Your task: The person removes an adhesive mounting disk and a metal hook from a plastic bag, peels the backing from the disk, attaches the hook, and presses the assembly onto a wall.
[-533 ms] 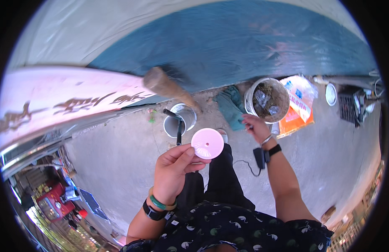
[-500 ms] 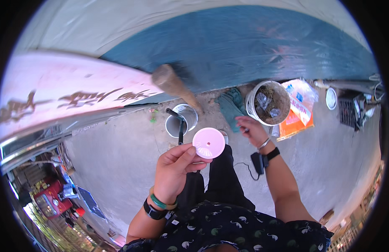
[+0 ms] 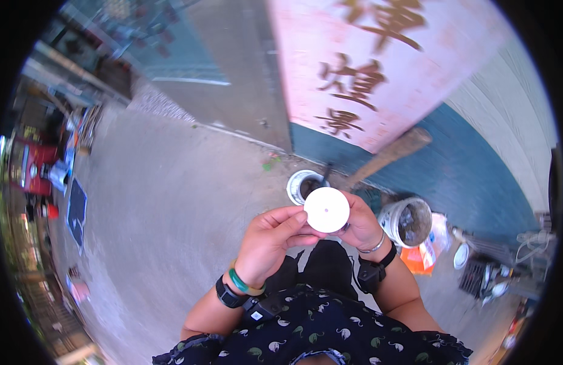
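Observation:
My left hand (image 3: 274, 234) pinches a flat round disc (image 3: 326, 210) between thumb and fingers at its lower left edge. The disc looks white and glossy, with a tiny hole at its centre. Up against its right side is my right hand (image 3: 362, 224), fingers curled in and partly hidden behind it. A small dark spot shows by those fingers, too unclear to name. Just beyond the disc stands a white bucket (image 3: 296, 182) with a dark rod (image 3: 326, 173) sticking out.
Right of my hands stands a white bucket (image 3: 388, 218) of soil-like matter and clear plastic, beside an orange bag (image 3: 420, 260). A wooden post (image 3: 391, 156) leans by the blue wall (image 3: 455, 164). Farther right is a black crate (image 3: 473, 277); a dark mat (image 3: 76, 213) lies far left.
My view has swung to the left, toward the pink banner and door. My right hand has come from over beside the soil bucket to the disc, which now looks white instead of pink.

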The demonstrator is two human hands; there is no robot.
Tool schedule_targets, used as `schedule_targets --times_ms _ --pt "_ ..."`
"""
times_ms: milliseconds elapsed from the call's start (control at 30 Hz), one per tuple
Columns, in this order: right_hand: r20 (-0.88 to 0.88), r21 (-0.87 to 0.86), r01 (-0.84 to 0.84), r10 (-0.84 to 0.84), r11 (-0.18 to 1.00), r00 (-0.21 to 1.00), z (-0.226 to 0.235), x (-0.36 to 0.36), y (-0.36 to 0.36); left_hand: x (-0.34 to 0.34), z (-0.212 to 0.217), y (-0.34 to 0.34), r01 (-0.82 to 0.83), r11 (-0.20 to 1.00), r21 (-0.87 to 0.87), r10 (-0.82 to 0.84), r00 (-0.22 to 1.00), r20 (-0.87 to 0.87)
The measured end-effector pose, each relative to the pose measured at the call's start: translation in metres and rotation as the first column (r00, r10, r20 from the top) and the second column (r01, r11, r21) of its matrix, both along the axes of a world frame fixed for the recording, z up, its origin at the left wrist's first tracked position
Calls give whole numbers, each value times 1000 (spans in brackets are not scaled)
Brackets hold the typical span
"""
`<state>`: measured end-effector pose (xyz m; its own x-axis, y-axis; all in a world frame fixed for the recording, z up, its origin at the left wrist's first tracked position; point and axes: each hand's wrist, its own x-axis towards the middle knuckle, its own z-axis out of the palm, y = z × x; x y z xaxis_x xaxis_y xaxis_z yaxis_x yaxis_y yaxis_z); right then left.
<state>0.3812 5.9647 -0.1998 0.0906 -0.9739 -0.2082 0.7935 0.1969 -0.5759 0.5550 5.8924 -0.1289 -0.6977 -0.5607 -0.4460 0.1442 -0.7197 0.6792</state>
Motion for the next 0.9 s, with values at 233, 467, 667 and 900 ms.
schedule_targets --times_ms 233,467,667,900 --pt "-74 -40 -88 85 995 994 30 170 -84 173 27 -40 -238 971 -21 237 970 -53" --pt "-86 -185 -286 274 940 958 50 277 -146 283 37 -60 -429 902 -38 422 899 -120" --pt "-233 -83 -415 387 906 892 76 325 -195 341 23 -86 -576 786 -226 580 813 -56" --pt "-886 -282 -538 -1 795 464 87 365 -276 372 20 -160 -358 772 -525 452 890 57"
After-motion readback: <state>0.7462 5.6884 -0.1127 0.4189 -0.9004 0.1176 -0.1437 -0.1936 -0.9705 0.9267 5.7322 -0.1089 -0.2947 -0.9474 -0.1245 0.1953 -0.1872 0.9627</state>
